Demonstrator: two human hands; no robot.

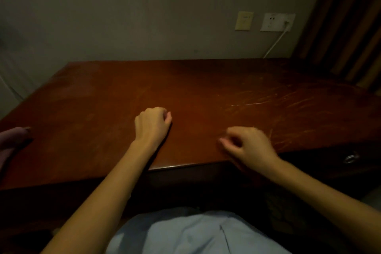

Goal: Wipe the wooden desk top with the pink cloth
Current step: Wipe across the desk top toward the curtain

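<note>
Here, the crumpled pink cloth (12, 140) lies at the far left of the scene, on the left end of the dark reddish-brown wooden desk top (115, 97), partly cut off by the picture's edge. No hand touches it; it is well apart from both. The desk top is glossy, with pale scratches and streaks across its right part.

The left hand (152, 123) rests near the middle of the desk, back up, its fingers curled in to a loose fist with nothing in it. The right hand (249, 146) is to the right of it and nearer, at the desk's near edge, fingers bent in towards the thumb and likewise holding nothing; it is a little blurred, so whether it touches the wood cannot be told. Both forearms are bare.

Below the near edge, on the right, a small metal drawer handle (350, 158) shows on the dark desk front. A light blue garment (185, 233) fills the bottom middle. On the grey wall behind are a cream wall plate (244, 20) and, just beside it, a white socket plate (277, 22) with a white cable (275, 45) running down from it. A brown striped curtain (350, 27) hangs at the far right.
</note>
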